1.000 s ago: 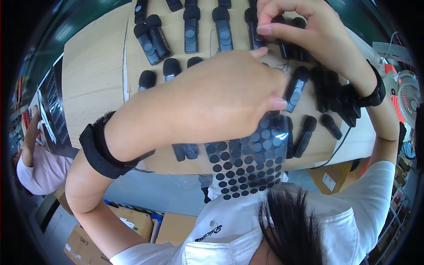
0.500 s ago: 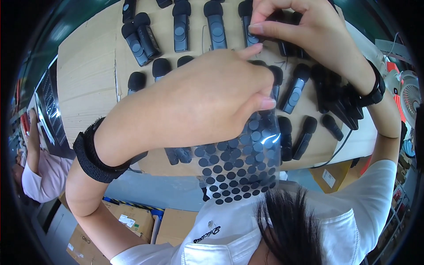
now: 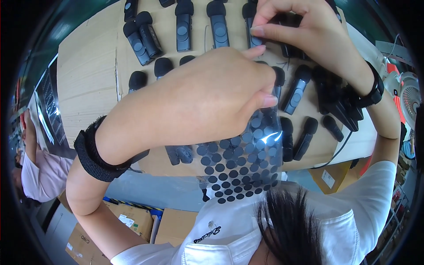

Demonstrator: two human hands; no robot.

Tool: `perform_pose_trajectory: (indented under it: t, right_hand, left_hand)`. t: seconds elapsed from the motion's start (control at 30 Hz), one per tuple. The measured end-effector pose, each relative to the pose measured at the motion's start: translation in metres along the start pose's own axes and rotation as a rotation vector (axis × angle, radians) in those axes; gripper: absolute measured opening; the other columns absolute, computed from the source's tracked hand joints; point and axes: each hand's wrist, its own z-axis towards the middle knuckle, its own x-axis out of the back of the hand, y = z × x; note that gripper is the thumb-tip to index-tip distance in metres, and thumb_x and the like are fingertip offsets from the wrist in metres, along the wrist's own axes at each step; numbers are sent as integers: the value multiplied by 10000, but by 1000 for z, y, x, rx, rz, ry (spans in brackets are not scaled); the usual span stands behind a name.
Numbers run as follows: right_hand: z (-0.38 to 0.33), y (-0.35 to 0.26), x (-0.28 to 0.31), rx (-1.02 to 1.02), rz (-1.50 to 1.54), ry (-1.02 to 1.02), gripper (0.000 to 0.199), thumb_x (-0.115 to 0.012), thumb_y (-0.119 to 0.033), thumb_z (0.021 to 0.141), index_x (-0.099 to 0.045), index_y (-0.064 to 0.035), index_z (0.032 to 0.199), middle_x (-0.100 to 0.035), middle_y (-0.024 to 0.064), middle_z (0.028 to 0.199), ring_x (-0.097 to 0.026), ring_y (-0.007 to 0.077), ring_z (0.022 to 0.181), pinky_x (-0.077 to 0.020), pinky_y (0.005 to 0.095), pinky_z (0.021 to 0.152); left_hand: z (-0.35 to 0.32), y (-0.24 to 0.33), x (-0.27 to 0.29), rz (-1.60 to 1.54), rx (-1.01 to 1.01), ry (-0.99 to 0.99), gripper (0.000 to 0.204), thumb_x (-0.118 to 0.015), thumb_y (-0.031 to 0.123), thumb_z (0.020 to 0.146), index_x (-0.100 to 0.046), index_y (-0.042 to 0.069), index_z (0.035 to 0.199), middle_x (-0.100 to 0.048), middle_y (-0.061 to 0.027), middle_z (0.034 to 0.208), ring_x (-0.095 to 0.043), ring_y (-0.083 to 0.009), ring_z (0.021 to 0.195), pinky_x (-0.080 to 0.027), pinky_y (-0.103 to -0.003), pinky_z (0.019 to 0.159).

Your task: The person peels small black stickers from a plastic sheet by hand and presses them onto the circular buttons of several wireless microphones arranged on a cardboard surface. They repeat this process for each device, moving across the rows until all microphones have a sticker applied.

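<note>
At the far left, a co-worker in a pale top is beside the cardboard-covered table. On it, a pair of foam-tipped wireless microphones lies side by side, with a single microphone to their right. Below, the left hand, a black wristband on its wrist, is clamped by thumb and bent fingers on a clear sheet of round black stickers, which hangs over the table's near edge. Its index finger points toward a microphone under the right hand. The hands are near each other but apart; whether the right thumb and fingers grip anything, I cannot tell. Further right lie another microphone, slanted, and a white fan beyond the table.
</note>
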Motion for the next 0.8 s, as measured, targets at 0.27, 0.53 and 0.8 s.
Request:
perform_pose_trajectory:
  t: [0.27,0.53,0.8]
  right_hand:
    - [5,-4,6,47,77,5,195,-723,-82,825,-619,-35,984,-577,42,903,-564,138,879,-466,258,788]
    - [-18,-59,28,-17,387,47,293,-696,-66,865,-578,-6,1126,-631,49,976,-600,106,925,-494,242,799]
    - [-60,-86,-5,-198,257,-219,439,-747,-88,798,-528,-25,1174,-589,27,925,-566,95,852,-468,227,750]
  left_hand:
    - [1,6,2,17,25,-3,158,-518,77,917,-487,1,782,-479,-128,506,-552,-347,551,-309,-476,1131]
    - [-22,43,15,-4,226,65,134,-546,87,931,-521,-15,849,-472,-69,630,-464,-156,588,-447,-290,838]
    - [-38,59,2,-139,462,474,108,-562,112,945,-588,10,919,-598,-13,723,-535,-68,667,-418,-215,611]
